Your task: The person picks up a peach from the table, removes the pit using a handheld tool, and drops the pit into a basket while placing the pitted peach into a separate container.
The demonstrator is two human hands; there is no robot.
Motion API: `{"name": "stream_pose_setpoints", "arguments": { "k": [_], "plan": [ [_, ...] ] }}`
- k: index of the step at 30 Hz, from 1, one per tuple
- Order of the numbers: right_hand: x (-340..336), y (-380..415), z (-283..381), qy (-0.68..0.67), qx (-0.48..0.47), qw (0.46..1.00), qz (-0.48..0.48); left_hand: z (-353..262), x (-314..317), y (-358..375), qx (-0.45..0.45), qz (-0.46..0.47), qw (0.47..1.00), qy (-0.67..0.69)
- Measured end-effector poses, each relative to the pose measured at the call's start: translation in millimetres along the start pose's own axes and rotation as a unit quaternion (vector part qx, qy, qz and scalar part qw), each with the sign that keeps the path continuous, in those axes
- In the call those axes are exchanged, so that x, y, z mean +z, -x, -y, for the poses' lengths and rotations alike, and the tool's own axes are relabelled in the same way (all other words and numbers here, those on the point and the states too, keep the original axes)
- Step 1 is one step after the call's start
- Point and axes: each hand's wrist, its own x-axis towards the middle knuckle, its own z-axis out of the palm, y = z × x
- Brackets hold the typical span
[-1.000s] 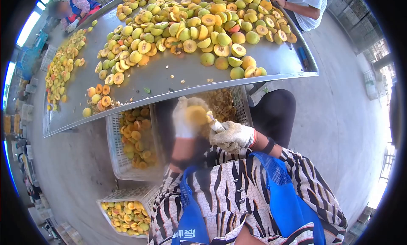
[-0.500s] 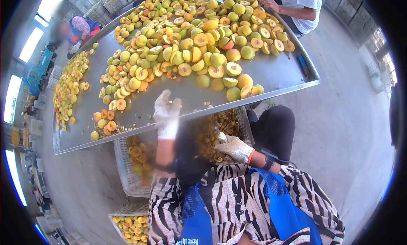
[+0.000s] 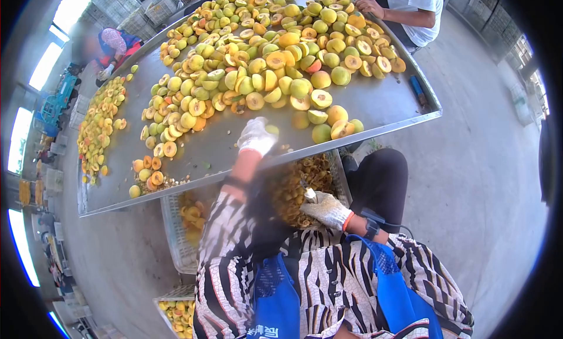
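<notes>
My left hand [image 3: 256, 138], in a white glove and slightly blurred, reaches over the near edge of the metal table [image 3: 375, 107]. Its fingers are closed on a yellow-green peach [image 3: 272, 129], partly hidden by them. Just beyond lies a heap of whole and halved peaches [image 3: 255, 101], some cut faces showing. Low on the right, my gloved right hand [image 3: 326, 210] is closed around the white handle of a small knife [image 3: 309, 194], whose thin dark tip points up. Below that hand is a crate [image 3: 341, 178] of brownish-yellow peach pieces [image 3: 305, 178].
A blue-handled tool [image 3: 418, 87] lies in the table's right corner. Another crate [image 3: 173, 236] with peach halves stands under the near edge, and a further crate [image 3: 167, 298] sits lower left. One co-worker [image 3: 413, 13] is at the far right side, another [image 3: 114, 46] at the left.
My left hand has moved right and forward from the table edge, its spread fingers closing on a peach at the heap's near side. My right hand stays almost in place with the knife.
</notes>
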Motion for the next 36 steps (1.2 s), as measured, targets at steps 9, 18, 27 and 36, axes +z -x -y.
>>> {"name": "stream_pose_setpoints", "arguments": {
  "k": [9,18,27,36],
  "plan": [
    [17.3,-1.4,2.5,0.029,-0.142,0.985,-0.097,55.9,3.1,100.5,0.101,-0.011,0.641,0.76],
    [33.4,10.6,41.1,0.291,-0.164,0.934,-0.128,1.4,17.5,152.3,-0.044,0.096,0.397,0.912],
    [38.2,20.4,47.6,0.328,-0.157,0.923,-0.127,-12.7,22.3,160.7,-0.121,0.074,0.407,0.902],
    [42.3,14.9,38.1,0.32,-0.145,0.928,-0.123,-21.1,29.0,165.4,-0.12,0.016,0.434,0.893]
  ]
}}
